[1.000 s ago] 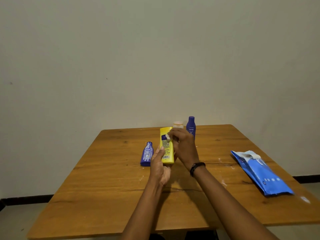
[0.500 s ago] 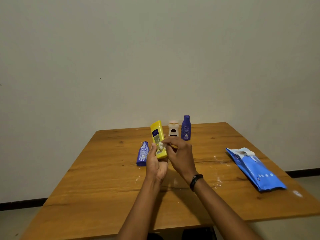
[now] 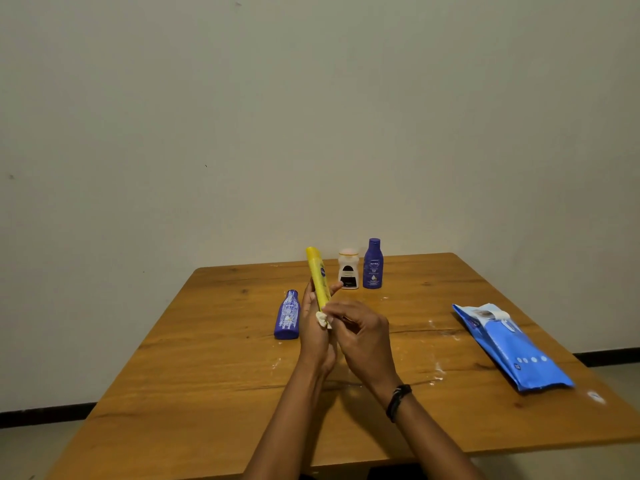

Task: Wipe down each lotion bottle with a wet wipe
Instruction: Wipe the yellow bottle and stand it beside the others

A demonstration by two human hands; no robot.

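Note:
My left hand [image 3: 314, 327] grips the lower part of a yellow lotion bottle [image 3: 317, 273], held upright and tilted slightly left above the table. My right hand [image 3: 360, 336] pinches a small crumpled white wet wipe [image 3: 323, 319] against the bottle's bottom end. A blue lotion bottle [image 3: 287, 315] lies flat on the table just left of my left hand. Behind, a small white bottle [image 3: 348, 270] with a dark label and an upright dark blue bottle [image 3: 372, 264] stand side by side.
A blue pack of wet wipes [image 3: 512, 348] with its flap lifted lies at the right side of the wooden table [image 3: 207, 375]. White smears mark the tabletop around my hands. A plain wall stands right behind the table's far edge.
The yellow bottle has turned from label-facing to edge-on and tilted. The wipe has slid down from the bottle's top to its bottom end.

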